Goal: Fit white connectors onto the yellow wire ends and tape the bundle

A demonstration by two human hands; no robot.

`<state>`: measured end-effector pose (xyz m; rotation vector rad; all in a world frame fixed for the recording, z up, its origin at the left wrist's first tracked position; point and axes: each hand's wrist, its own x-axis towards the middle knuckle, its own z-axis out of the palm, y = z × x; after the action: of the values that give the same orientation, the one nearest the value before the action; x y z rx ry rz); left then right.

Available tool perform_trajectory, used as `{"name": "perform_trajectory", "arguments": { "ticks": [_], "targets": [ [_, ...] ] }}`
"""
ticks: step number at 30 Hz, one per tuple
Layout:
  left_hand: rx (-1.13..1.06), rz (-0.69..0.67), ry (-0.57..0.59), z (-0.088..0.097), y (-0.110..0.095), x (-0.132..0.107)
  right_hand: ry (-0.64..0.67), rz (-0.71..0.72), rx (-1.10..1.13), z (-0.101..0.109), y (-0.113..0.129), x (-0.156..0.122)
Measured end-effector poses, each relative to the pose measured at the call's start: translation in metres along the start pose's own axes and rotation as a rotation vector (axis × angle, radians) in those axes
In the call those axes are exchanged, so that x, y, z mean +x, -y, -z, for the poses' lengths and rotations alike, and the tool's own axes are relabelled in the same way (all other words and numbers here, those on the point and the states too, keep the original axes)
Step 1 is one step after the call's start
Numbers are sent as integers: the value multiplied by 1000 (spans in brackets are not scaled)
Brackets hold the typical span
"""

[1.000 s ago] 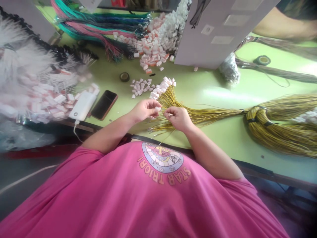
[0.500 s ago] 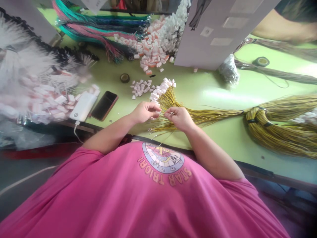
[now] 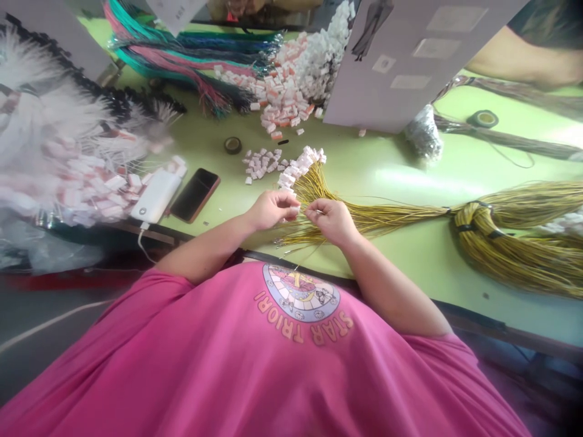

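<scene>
My left hand [image 3: 274, 209] is closed in a pinch, with a small white plastic connector partly hidden at its fingertips. Opposite it, a short gap away, my right hand [image 3: 333, 220] pinches a thin yellow wire near its end. Both hands are just above a fanned-out bundle of yellow wires [image 3: 378, 213]. Along the far side of the fan, white connectors [image 3: 300, 167] sit on the wire ends. Nearer my body, bare wire ends with small metal tips spread out under the hands. A small pile of loose white connectors [image 3: 263, 165] lies beyond my left hand.
A phone [image 3: 195, 194] and a white power bank [image 3: 157, 195] with a cable lie left. Behind are a tape roll [image 3: 232, 145], heaped connectors [image 3: 286, 103] and coloured wires [image 3: 182, 54]. A grey panel [image 3: 387, 67] stands upright; another person's arm [image 3: 528, 60] shows beyond it.
The whole view has shifted slightly down and right. My hands keep nearly the same pinching pose, fingertips close together over the wires.
</scene>
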<state>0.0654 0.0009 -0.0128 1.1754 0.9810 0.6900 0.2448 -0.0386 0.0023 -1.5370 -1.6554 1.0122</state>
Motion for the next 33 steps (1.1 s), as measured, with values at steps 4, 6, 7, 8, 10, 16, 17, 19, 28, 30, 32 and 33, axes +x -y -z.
{"name": "perform_trajectory", "arguments": {
  "ticks": [4,6,7,8,10,16,17,19,28,30,32,33],
  "targets": [
    [-54,9,1,3,-2,-1,0,-4,-5,-1,-1,0],
    [-67,10,3,2,-3,-2,6,-2,3,-2,-2,1],
    [-67,2,16,0,-3,-2,9,0,5,-3,-3,1],
    [-65,-11,34,-1,-3,-2,12,3,4,-4,-3,1],
    [-47,-40,67,-4,-1,-1,16,8,-5,-5,-4,1],
    [179,-69,-2,3,1,1,-20,28,-33,-4,-11,4],
    [267,-111,-29,9,-2,1,-49,54,-23,-2,-12,6],
    [489,-217,-121,26,-12,3,-118,124,26,3,-16,8],
    [1270,-71,-288,104,-16,25,-79,-117,376,12,-14,10],
    [1289,-84,-261,107,-9,30,-67,-112,389,11,-13,9],
    [1274,-86,-271,107,-7,31,-57,-94,381,11,-13,9],
    [1253,-81,-284,105,-8,30,-53,-85,375,10,-13,9]
  ]
}}
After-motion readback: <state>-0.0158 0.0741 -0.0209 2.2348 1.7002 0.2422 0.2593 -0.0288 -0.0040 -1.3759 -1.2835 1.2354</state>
